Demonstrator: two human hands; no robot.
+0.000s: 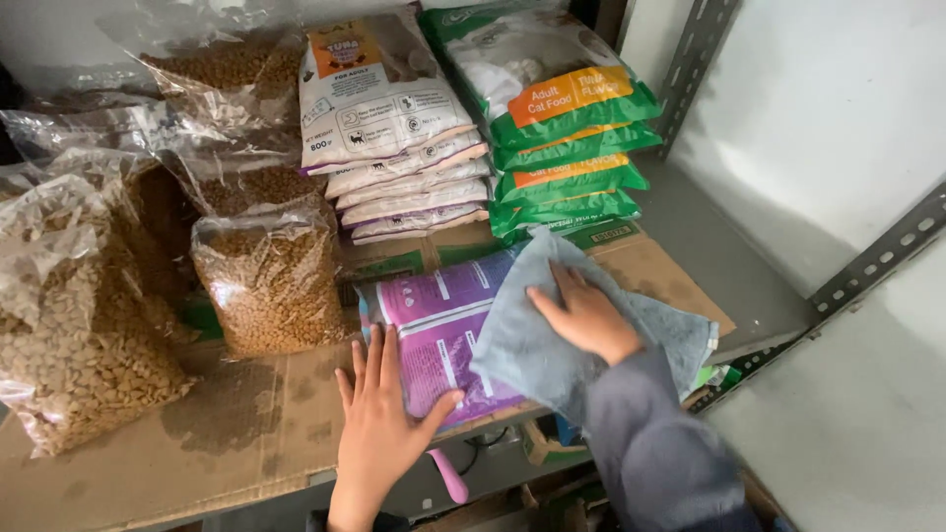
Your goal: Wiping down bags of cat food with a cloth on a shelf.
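The right hand (588, 317) presses flat, palm down and fingers spread, on a grey-blue cloth (552, 340) draped over a purple pet-food pouch (439, 330), holding the cloth to the pouch's surface. The left hand (379, 414) lies open on the pouch's near-left corner, gripping nothing, apparently to pin it. The pouch lies flat on cardboard sheeting (246, 424) at the shelf's front edge. Behind it are stacked white pouches (394, 148) and green pouches (567, 138); clear kibble bags (268, 286) stand left.

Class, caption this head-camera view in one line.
Right hand presses grey-blue cloth on flat purple pouch, steadied by left hand.
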